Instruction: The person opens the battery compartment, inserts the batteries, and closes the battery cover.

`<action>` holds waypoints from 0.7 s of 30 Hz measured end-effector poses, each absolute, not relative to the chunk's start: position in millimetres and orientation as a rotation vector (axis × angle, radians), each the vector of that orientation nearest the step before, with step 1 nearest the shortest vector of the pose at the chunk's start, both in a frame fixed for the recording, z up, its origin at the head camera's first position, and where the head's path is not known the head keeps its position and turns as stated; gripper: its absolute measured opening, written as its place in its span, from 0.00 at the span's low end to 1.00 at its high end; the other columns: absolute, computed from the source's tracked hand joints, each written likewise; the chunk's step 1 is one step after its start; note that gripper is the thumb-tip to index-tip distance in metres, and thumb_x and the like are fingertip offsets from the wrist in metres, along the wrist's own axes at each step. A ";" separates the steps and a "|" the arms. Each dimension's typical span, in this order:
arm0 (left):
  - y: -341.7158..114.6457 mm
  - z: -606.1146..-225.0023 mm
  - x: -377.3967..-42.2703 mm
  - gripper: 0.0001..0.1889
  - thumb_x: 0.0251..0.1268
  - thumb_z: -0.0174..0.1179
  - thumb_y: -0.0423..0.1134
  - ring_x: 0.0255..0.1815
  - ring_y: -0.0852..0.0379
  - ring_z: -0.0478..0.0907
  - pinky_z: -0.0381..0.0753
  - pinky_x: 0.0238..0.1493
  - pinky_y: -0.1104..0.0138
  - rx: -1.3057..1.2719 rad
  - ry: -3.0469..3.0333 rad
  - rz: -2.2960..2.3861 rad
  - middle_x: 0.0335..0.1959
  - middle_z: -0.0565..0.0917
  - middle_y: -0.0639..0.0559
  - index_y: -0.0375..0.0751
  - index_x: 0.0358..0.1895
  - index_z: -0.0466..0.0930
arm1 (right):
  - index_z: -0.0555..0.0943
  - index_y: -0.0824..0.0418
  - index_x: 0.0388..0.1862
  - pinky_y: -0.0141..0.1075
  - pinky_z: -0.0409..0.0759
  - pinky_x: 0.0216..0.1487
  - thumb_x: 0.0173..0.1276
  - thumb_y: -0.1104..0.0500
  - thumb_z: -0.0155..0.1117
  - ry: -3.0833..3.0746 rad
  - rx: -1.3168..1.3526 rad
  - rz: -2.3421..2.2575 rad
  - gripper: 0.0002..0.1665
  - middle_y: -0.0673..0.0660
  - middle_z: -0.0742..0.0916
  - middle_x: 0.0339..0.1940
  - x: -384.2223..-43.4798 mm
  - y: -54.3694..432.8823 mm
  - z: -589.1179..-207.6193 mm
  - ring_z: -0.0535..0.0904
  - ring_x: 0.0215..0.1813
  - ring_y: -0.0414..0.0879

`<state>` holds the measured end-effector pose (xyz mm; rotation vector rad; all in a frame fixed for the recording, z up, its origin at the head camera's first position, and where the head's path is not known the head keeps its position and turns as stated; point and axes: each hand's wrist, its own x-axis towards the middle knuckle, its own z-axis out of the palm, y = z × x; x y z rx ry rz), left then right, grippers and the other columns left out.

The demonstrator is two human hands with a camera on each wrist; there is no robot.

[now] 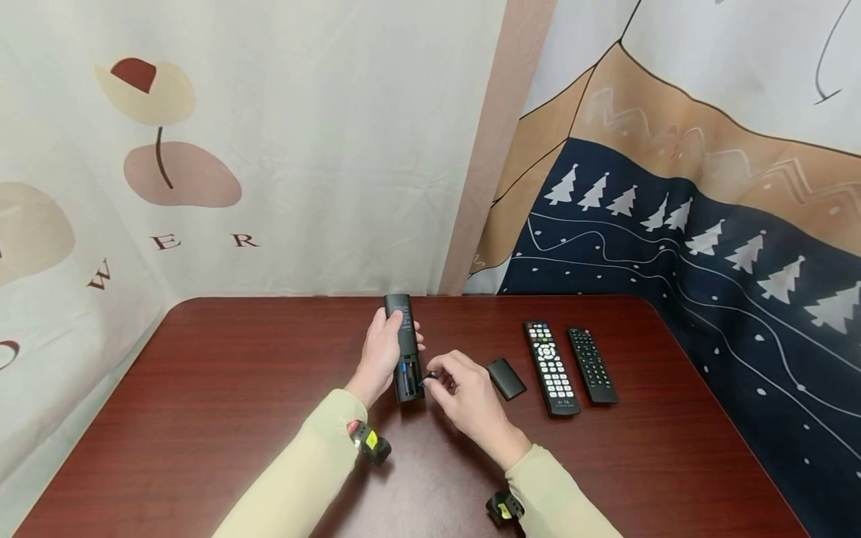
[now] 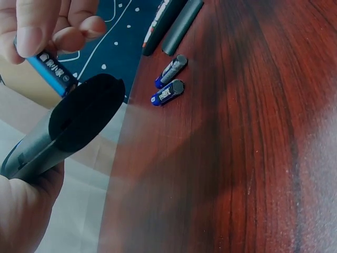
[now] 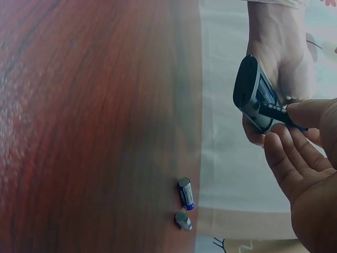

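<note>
My left hand point(image 1: 379, 357) grips a black remote control point(image 1: 400, 329), its back facing up and its battery compartment uncovered at the near end. Something blue, which looks like a battery, shows inside that compartment. Between thumb and fingers, my right hand point(image 1: 467, 392) pinches a blue battery point(image 2: 51, 73) right beside the compartment. In the right wrist view this battery point(image 3: 274, 112) crosses the remote's point(image 3: 246, 87) open side; whether they touch I cannot tell. Two more batteries, one point(image 2: 171, 71) and another point(image 2: 167, 93), lie side by side on the table.
A black battery cover point(image 1: 506, 379) lies to the right of my right hand. Further right are a black remote with white buttons point(image 1: 551, 370) and a smaller dark remote point(image 1: 592, 366). The brown table point(image 1: 235, 418) meets hanging cloths at its back and right edges.
</note>
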<state>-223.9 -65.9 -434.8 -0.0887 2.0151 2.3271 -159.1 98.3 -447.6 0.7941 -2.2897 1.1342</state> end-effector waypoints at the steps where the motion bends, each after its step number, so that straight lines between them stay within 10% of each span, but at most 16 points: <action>1: -65.9 -435.0 -224.0 0.18 0.87 0.35 0.43 0.42 0.45 0.83 0.87 0.45 0.60 -0.087 2.017 2.326 0.52 0.77 0.31 0.35 0.67 0.62 | 0.82 0.63 0.39 0.29 0.81 0.33 0.60 0.72 0.76 -2.289 0.793 1.137 0.12 0.53 0.83 0.34 -159.1 97.7 -447.7 0.81 0.32 0.41; 21: -63.6 -434.3 -222.7 0.19 0.87 0.36 0.43 0.39 0.47 0.84 0.86 0.46 0.58 -0.065 1.994 2.362 0.53 0.77 0.28 0.34 0.66 0.63 | 0.82 0.61 0.39 0.32 0.84 0.33 0.62 0.71 0.75 -2.302 0.821 1.105 0.12 0.53 0.83 0.37 -155.7 88.9 -449.0 0.82 0.34 0.44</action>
